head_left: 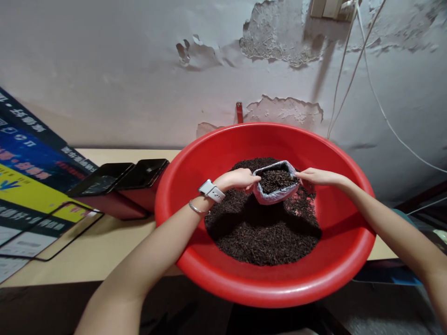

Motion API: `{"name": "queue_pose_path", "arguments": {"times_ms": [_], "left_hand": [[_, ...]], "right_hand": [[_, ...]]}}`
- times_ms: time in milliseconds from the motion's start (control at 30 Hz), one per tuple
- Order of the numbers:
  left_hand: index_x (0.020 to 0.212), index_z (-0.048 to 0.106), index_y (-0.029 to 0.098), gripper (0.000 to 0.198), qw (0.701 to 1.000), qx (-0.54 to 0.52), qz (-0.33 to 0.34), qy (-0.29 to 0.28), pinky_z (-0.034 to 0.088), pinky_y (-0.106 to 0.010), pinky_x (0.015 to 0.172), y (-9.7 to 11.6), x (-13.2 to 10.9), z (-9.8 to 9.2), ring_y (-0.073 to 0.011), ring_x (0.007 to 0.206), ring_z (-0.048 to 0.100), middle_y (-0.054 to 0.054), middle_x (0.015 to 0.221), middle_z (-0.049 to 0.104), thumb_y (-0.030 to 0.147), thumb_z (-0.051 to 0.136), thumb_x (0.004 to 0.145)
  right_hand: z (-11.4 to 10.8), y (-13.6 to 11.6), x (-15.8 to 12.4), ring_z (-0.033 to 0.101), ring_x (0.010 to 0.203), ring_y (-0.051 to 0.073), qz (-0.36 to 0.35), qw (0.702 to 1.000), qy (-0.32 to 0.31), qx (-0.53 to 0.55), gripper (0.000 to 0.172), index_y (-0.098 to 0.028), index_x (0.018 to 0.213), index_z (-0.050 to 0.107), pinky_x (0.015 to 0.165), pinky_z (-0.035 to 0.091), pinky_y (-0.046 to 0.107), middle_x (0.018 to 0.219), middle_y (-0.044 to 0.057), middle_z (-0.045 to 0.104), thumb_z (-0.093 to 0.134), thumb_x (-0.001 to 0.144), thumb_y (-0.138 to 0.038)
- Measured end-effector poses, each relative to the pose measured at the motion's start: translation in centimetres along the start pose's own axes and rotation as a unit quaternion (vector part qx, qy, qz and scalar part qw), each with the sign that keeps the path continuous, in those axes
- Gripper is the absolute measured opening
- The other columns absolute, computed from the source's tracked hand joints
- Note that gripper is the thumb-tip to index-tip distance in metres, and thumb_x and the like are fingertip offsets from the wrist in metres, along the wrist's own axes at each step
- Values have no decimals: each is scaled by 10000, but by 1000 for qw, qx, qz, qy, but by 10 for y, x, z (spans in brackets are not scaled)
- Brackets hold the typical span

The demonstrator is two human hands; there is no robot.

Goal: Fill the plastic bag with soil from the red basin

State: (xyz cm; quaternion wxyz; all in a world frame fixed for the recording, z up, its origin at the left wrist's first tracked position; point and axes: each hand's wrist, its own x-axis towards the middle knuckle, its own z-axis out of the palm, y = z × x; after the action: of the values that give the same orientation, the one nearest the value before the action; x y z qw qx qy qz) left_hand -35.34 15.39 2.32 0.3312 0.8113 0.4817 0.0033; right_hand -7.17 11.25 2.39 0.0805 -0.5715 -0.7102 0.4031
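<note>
Over a big red basin (279,288), a small bag (275,196) of clear plastic hangs between both hands, its mouth open and dark pellets (277,180) inside. My left hand (240,179), with a watch and a bangle at the wrist, pinches the bag's left edge. The right edge is pinched by my right hand (312,177). Below them, a heap of dark brown pellets (265,246) covers much of the basin's floor; part of the heap lies in shadow.
Two dark, open-topped containers (134,197) stand left of the basin on a pale table (104,256). Printed boards (31,172) and a black wire frame (75,239) are further left. Behind is a peeling wall (132,79) with hanging white cables (377,93) at right.
</note>
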Motion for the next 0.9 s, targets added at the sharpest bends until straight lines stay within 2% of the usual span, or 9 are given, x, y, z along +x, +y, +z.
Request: {"name": "queue_pose_path", "arguments": {"times_ms": [133, 233, 333, 500, 600, 667, 767, 833, 900], "left_hand": [[401, 563, 188, 446, 998, -47, 5, -48, 356, -251, 480, 0, 1, 4, -150, 469, 487, -62, 476, 606, 418, 466, 771], [406, 568, 184, 436, 997, -44, 2, -57, 336, -252, 468, 2, 0, 6, -142, 440, 446, -54, 437, 576, 400, 455, 768], [407, 569, 185, 444, 998, -33, -5, -53, 337, -259, 471, 4, -2, 6, -144, 434, 437, -57, 437, 573, 385, 429, 777], [414, 574, 184, 438, 998, -22, -17, -54, 350, -263, 486, 7, -4, 5, -155, 463, 460, -68, 473, 586, 357, 406, 779], [431, 587, 186, 435, 998, -19, -15, -54, 359, -273, 503, 7, -4, 5, -161, 465, 465, -66, 469, 576, 360, 402, 784], [441, 595, 188, 441, 998, -16, -13, -51, 366, -282, 514, 8, -4, 5, -168, 470, 471, -67, 476, 577, 365, 394, 791], [451, 607, 185, 443, 999, -12, -13, -51, 372, -289, 517, 8, -4, 6, -172, 468, 472, -67, 483, 579, 366, 391, 794], [453, 614, 180, 438, 999, -15, -12, -50, 370, -287, 509, 8, -4, 6, -165, 453, 462, -67, 478, 577, 371, 409, 789], [445, 614, 174, 438, 999, -18, -12, -48, 363, -273, 490, 7, -3, 6, -156, 446, 458, -68, 477, 579, 373, 423, 785]], "right_hand": [[4, 0, 1, 501, 496, 124, -48, 998, 32, -24, 594, -192, 603, 467, 531, 420, 275, 547, 1, 519, 437, 775, -760], [10, -5, 1, 414, 456, 94, -83, 992, 82, -48, 565, -202, 565, 402, 503, 343, 249, 474, -35, 425, 434, 798, -716], [17, -10, 1, 384, 458, 86, -114, 983, 140, -17, 549, -201, 579, 407, 492, 309, 238, 474, -44, 407, 423, 812, -698], [21, -13, 2, 386, 470, 90, -147, 971, 187, 33, 484, -179, 671, 531, 498, 307, 232, 502, -43, 442, 420, 847, -617], [19, -15, -1, 395, 501, 94, -162, 968, 188, 23, 440, -155, 819, 631, 509, 298, 229, 548, -42, 467, 488, 823, -571], [18, -16, -3, 411, 531, 99, -162, 969, 185, -10, 450, -152, 919, 672, 531, 298, 231, 591, -30, 503, 475, 838, -549], [16, -18, -7, 472, 596, 116, -150, 964, 195, -101, 447, -158, 827, 690, 589, 322, 238, 630, -6, 551, 449, 862, -533], [14, -17, -8, 504, 631, 129, -147, 952, 234, -134, 435, -164, 828, 678, 628, 342, 240, 646, -2, 570, 434, 880, -520], [13, -15, -7, 513, 631, 132, -130, 938, 292, -131, 406, -175, 977, 651, 637, 352, 237, 655, -12, 574, 426, 897, -504]]}}
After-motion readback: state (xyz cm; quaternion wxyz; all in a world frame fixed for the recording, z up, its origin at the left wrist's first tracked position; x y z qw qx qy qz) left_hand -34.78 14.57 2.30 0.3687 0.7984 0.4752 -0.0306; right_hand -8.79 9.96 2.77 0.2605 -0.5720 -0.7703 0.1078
